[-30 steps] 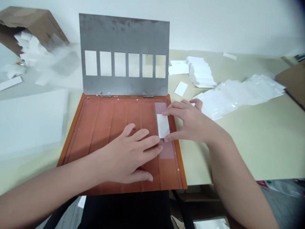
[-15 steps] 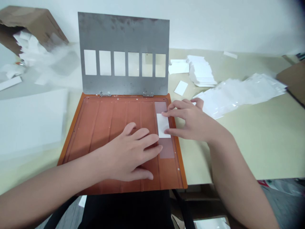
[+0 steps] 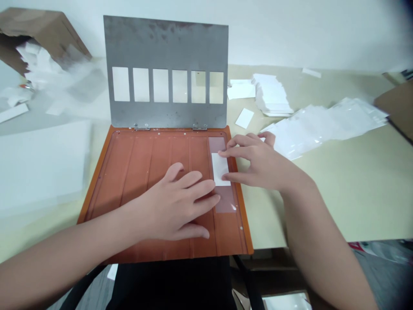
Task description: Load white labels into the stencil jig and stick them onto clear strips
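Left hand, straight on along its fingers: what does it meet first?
The white label on the pinkish strip, just ahead of the fingertips of the left hand, which overlap that strip. Whether they touch the strip is unclear from this angle.

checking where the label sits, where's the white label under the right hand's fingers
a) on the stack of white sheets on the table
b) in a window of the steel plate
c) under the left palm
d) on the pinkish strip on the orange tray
d, the white label lies on the pinkish strip near the right side of the orange tray, with the right hand at its edges.
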Available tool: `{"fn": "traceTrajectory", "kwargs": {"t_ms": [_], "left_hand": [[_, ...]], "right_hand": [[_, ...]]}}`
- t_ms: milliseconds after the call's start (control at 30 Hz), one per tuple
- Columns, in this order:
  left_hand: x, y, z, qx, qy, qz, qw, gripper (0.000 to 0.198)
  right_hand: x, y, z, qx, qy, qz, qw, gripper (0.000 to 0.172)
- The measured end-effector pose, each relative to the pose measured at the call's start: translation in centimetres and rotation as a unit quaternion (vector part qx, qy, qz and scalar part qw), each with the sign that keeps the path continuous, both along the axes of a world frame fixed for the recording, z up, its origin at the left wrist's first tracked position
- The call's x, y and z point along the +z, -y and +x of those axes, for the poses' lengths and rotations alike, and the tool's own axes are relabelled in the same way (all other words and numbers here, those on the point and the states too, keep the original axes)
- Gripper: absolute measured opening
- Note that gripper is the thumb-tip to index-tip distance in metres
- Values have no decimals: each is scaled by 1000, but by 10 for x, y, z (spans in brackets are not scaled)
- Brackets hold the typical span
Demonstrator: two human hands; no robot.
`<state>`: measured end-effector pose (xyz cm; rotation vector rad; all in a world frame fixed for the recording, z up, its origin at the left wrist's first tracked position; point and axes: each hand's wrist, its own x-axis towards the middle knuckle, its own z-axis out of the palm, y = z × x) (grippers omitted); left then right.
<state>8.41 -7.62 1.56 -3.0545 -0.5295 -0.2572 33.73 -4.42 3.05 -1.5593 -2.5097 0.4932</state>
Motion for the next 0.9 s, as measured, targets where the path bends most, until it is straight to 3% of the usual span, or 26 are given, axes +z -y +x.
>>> {"fn": "traceTrajectory", "kwargs": {"t_ms": [333, 633, 900], "left_hand": [[1, -3, 1, 57, -34, 24, 997, 68], [-3, -5, 5, 94, -31, 42, 994, 66], [-3, -7, 7, 99, -22, 48, 994, 67]], "right_hand": [[2, 2, 3, 13, 5, 9, 1000, 35], [3, 4, 4, 38, 25, -5, 999, 83], [-1, 4, 5, 31, 29, -4, 999, 58]]}}
